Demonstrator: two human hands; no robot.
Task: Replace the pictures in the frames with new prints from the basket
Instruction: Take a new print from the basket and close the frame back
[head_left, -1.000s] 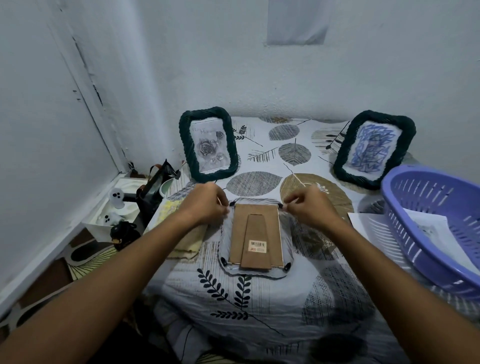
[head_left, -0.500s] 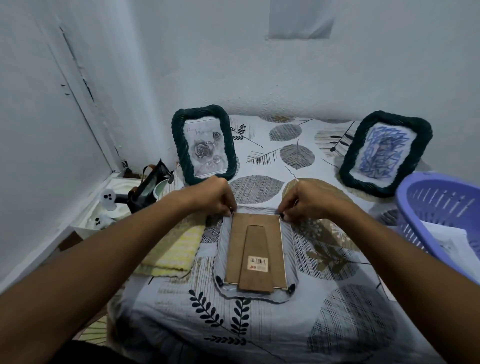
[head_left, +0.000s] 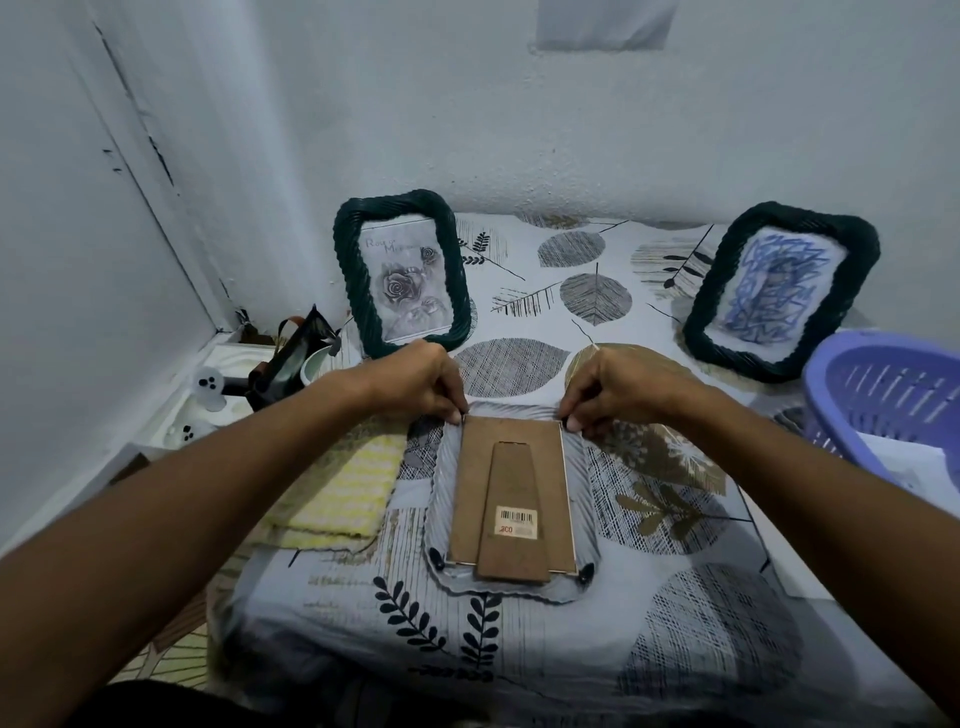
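Left hand (head_left: 415, 382) and right hand (head_left: 615, 387), fingers curled, each working at one far corner of the face-down frame (head_left: 511, 499); fingertips appear to pinch or press the small retaining clips there, though the clips themselves are hidden under the fingers, so the exact hold cannot be told. The frame lies glass-side down on the bench (head_left: 701, 649), its brown backing board (head_left: 470, 488) and folded stand with barcode label (head_left: 517, 522) uppermost; two dark clips remain at the near corners, left (head_left: 438, 560) and right (head_left: 587, 571).

Risks, as judged: a clip forced sideways may snap or bend; uneven pressure on the far edge may tip the frame and crack the glass beneath; the board, once freed at the far end only, may jam against the near clips if lifted too early.

Outward: a yellow cloth (head_left: 343, 493) just left of the frame; two dark green standing frames, far left (head_left: 402, 273) holding a rose print and far right (head_left: 779, 296) holding a blue drawing, both upright and liable to topple if the covering is tugged; the purple basket (head_left: 883, 395) of new prints at the right edge, well apart from both hands.
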